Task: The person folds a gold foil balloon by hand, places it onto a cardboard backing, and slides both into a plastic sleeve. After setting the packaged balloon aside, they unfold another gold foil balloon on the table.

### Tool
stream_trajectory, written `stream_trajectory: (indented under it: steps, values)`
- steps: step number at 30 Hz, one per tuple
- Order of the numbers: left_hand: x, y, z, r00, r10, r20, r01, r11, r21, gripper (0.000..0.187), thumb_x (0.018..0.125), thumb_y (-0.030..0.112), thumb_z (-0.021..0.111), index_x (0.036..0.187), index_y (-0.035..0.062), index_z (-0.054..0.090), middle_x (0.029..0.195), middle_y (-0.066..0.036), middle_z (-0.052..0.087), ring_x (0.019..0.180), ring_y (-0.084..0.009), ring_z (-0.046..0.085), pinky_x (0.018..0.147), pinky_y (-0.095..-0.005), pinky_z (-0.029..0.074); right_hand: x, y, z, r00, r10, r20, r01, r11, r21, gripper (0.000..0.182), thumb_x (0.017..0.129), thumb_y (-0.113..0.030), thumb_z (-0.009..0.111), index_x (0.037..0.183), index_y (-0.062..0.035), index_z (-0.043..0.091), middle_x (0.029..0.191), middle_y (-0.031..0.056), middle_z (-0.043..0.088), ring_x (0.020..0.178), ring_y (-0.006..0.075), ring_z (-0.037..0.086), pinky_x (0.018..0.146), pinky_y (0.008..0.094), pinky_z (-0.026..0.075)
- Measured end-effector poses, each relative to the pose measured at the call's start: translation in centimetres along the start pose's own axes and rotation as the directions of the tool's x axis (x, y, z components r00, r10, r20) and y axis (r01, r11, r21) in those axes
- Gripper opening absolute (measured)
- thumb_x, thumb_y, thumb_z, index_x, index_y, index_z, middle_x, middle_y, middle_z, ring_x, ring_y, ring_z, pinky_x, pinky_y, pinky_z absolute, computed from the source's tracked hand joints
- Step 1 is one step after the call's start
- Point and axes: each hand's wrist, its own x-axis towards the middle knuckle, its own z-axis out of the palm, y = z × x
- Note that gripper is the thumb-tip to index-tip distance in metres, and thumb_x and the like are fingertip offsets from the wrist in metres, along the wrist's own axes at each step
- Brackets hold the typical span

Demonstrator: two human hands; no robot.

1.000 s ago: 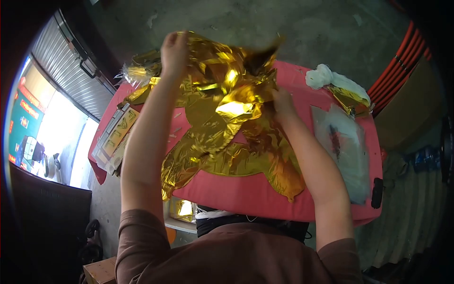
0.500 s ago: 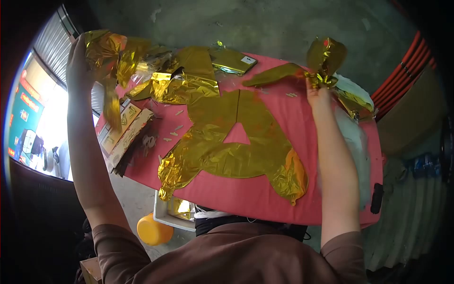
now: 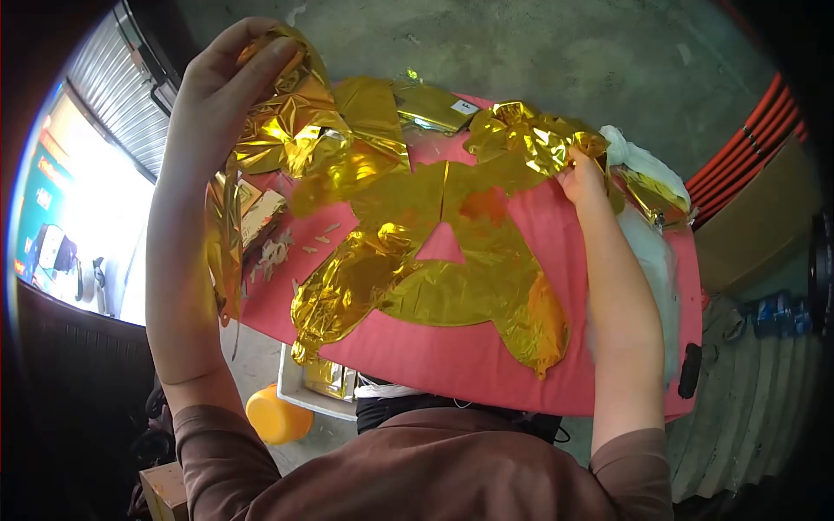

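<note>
A flat gold foil balloon [image 3: 460, 295] shaped like a letter A lies across the middle of the pink-covered table [image 3: 347, 356]. At the upper left, my left hand [image 3: 217, 91] pinches crumpled gold foil [image 3: 291, 130] between thumb and fingers, lifted above the far table edge. A long strip of gold foil [image 3: 224, 252] hangs down beside that forearm. On the right, my right hand [image 3: 582, 178] is closed on another gold foil piece [image 3: 534, 139], which spreads leftward over the top of the A. Its fingertips are partly covered by the foil.
A flat gold packet [image 3: 434, 111] with a white label lies at the far edge. Pale strips [image 3: 274, 252] are scattered near a printed carton [image 3: 261, 208]. Clear plastic [image 3: 647, 260] covers the right side. Below the table are a white bin [image 3: 300, 395] and a yellow tub [image 3: 278, 415].
My left hand has moved up and to the right with its foil. My right hand has dipped slightly, and the foil that stood up above it now lies over to the left.
</note>
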Motion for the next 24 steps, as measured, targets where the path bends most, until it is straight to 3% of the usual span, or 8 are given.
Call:
stream_trajectory:
  steps: [5, 12, 14, 16, 17, 20, 22, 24]
  values:
    - [0.2, 0.2, 0.7, 0.999, 0.004, 0.043, 0.002, 0.99, -0.142, 0.019, 0.092, 0.014, 0.061, 0.104, 0.0006, 0.06, 0.09, -0.001, 0.064, 0.08, -0.0041, 0.059, 0.07, -0.0189, 0.048, 0.0, -3.3, 3.3, 0.99, 0.004, 0.141, -0.024, 0.989, 0.144, 0.025, 0.098, -0.017, 0.044, 0.119, -0.0047, 0.048, 0.119, 0.0112, 0.055, 0.106, 0.027, 0.055, 0.095, 0.0383, 0.046]
    - [-0.7, 2.4, 1.0, 0.995, 0.069, -0.071, -0.066, 0.996, 0.053, 0.018, 0.091, 0.014, 0.06, 0.104, 0.0017, 0.059, 0.086, -0.002, 0.065, 0.077, -0.0073, 0.062, 0.067, -0.0209, 0.049, 1.3, -3.5, 6.0, 0.955, -0.115, 0.274, -0.005, 0.916, 0.401, 0.024, 0.098, -0.017, 0.043, 0.113, -0.0002, 0.05, 0.117, 0.0148, 0.057, 0.105, 0.0285, 0.056, 0.096, 0.0437, 0.047]
    - [-0.9, 2.8, 1.8, 0.981, 0.117, -0.154, -0.107, 0.992, 0.072, 0.015, 0.09, 0.014, 0.06, 0.1, 0.002, 0.059, 0.082, -0.004, 0.066, 0.074, -0.0109, 0.064, 0.064, -0.0235, 0.051, 2.8, -1.2, 5.3, 0.974, 0.029, 0.227, -0.071, 0.981, 0.179, 0.029, 0.096, -0.015, 0.046, 0.118, 0.0019, 0.045, 0.121, 0.0198, 0.053, 0.111, 0.0352, 0.054, 0.095, 0.0488, 0.048]
    - [-0.9, 3.0, 2.1, 0.979, 0.152, -0.137, -0.109, 0.953, 0.283, 0.018, 0.094, 0.01, 0.055, 0.108, -0.0004, 0.059, 0.096, -0.003, 0.063, 0.088, -0.0072, 0.06, 0.078, -0.0194, 0.049, 2.9, 0.5, 3.9, 0.954, 0.248, 0.167, -0.234, 0.967, -0.101, 0.031, 0.094, -0.014, 0.049, 0.119, 0.0029, 0.044, 0.121, 0.0222, 0.052, 0.114, 0.0389, 0.052, 0.091, 0.0506, 0.049]
    - [-0.7, 3.1, 2.7, 0.979, 0.15, -0.137, -0.106, 0.953, 0.283, 0.018, 0.094, 0.01, 0.055, 0.108, -0.0004, 0.059, 0.096, -0.003, 0.063, 0.088, -0.0072, 0.06, 0.078, -0.0194, 0.049, 0.6, 0.3, 4.1, 0.951, 0.258, 0.171, -0.218, 0.951, -0.22, 0.031, 0.091, -0.015, 0.053, 0.116, 0.0005, 0.045, 0.112, 0.0196, 0.056, 0.1, 0.0377, 0.06, 0.082, 0.0492, 0.053]
    - [0.1, 4.6, 6.1, 0.93, 0.291, -0.224, -0.201, 0.915, 0.351, 0.014, 0.092, 0.009, 0.057, 0.104, 0.0019, 0.06, 0.087, -0.005, 0.066, 0.079, -0.0111, 0.064, 0.072, -0.0228, 0.051, -1.1, -0.2, 3.1, 0.934, 0.316, 0.167, -0.237, 0.897, -0.373, 0.032, 0.092, -0.016, 0.054, 0.118, 0.0015, 0.045, 0.119, 0.0199, 0.053, 0.104, 0.0356, 0.06, 0.085, 0.0466, 0.053]
    - [0.2, 7.5, 8.5, 0.939, 0.291, -0.184, -0.119, 0.776, 0.62, 0.011, 0.084, 0.008, 0.063, 0.091, 0.0007, 0.059, 0.078, -0.016, 0.063, 0.071, -0.0284, 0.065, 0.063, -0.0348, 0.049, -3.1, -0.9, 3.4, 0.934, 0.293, 0.204, -0.173, 0.872, -0.459, 0.033, 0.091, -0.018, 0.056, 0.117, 0.0004, 0.045, 0.112, 0.0164, 0.055, 0.096, 0.0308, 0.063, 0.08, 0.0426, 0.054]
    - [1.0, 5.8, 8.7, 0.88, 0.466, -0.096, -0.253, 0.629, 0.735, 0.01, 0.083, 0.008, 0.062, 0.091, 0.0019, 0.059, 0.078, -0.019, 0.062, 0.072, -0.0366, 0.062, 0.063, -0.0381, 0.049, -5.7, -1.3, 4.2, 0.916, 0.237, 0.324, -0.009, 0.819, -0.573, 0.039, 0.091, -0.019, 0.057, 0.121, 0.0015, 0.043, 0.106, 0.0134, 0.056, 0.092, 0.0268, 0.064, 0.076, 0.0379, 0.054]
